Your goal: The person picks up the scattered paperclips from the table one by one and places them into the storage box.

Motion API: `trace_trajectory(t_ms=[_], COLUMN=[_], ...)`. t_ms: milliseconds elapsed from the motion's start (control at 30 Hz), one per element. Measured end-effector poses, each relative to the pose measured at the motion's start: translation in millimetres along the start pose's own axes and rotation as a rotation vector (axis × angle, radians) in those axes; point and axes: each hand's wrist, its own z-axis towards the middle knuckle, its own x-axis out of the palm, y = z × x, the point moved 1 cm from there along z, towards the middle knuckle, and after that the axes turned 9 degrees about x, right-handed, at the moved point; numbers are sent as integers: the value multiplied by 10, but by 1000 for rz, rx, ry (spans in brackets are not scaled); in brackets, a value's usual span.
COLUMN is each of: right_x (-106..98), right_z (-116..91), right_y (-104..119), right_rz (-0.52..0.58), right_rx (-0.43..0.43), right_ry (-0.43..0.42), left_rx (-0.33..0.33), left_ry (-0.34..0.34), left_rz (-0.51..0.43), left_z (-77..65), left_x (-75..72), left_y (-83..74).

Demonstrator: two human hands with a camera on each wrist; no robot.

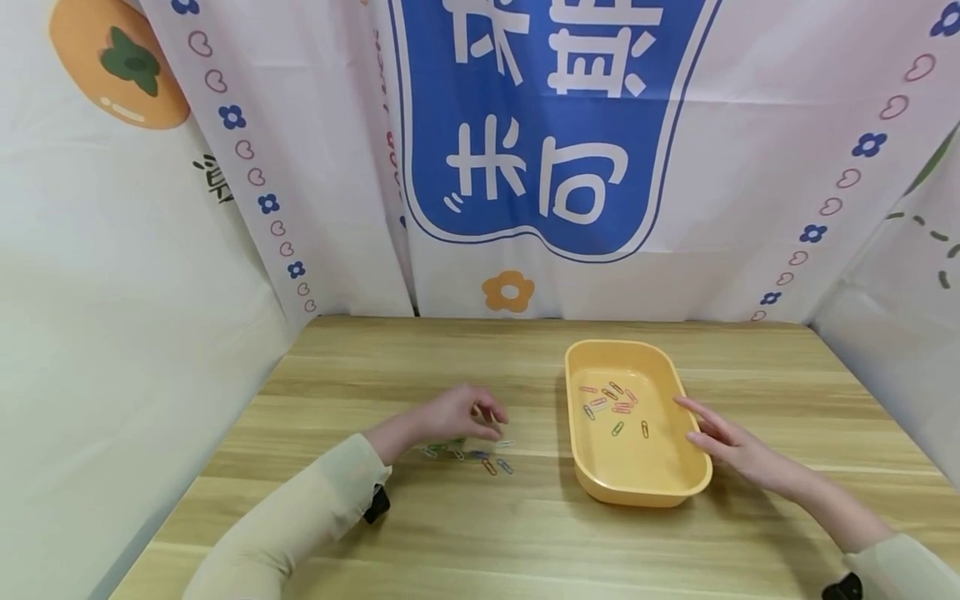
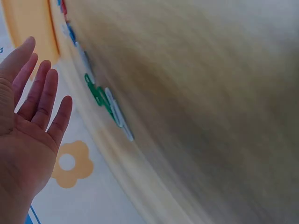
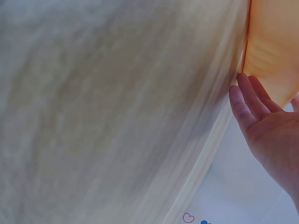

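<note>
A yellow tray (image 1: 645, 471) stands right of the wooden table's middle, with several coloured paper clips (image 1: 611, 404) lying in it. More loose clips (image 1: 487, 458) lie on the table left of the tray. My left hand (image 1: 480, 414) hovers just above those clips and holds nothing. In the left wrist view its fingers (image 2: 32, 93) are straight, and green and white clips (image 2: 105, 100) and the tray (image 2: 30, 23) lie beyond them. My right hand (image 1: 701, 421) rests with straight fingers against the tray's right rim. In the right wrist view its fingertips (image 3: 245, 91) touch the tray wall (image 3: 273, 42).
A printed cloth backdrop (image 1: 555, 150) closes in the table at the back and on both sides. Black wrist mounts sit at my left cuff (image 1: 377, 504) and right cuff (image 1: 843, 587). Bare wood (image 1: 465, 533) stretches in front of the tray.
</note>
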Motion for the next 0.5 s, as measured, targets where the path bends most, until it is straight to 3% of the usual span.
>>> trace_trajectory(t_ms=[167,500], right_x=[-8,-6], right_z=[0,-3], right_y=[4,19], right_rz=[-7,13], right_rx=[-1,-6], right_ry=[4,13], left_rx=[-17,-33], left_ry=[37,86], left_rz=[-28,116], left_z=[22,93], left_x=[44,83], left_y=[59,102])
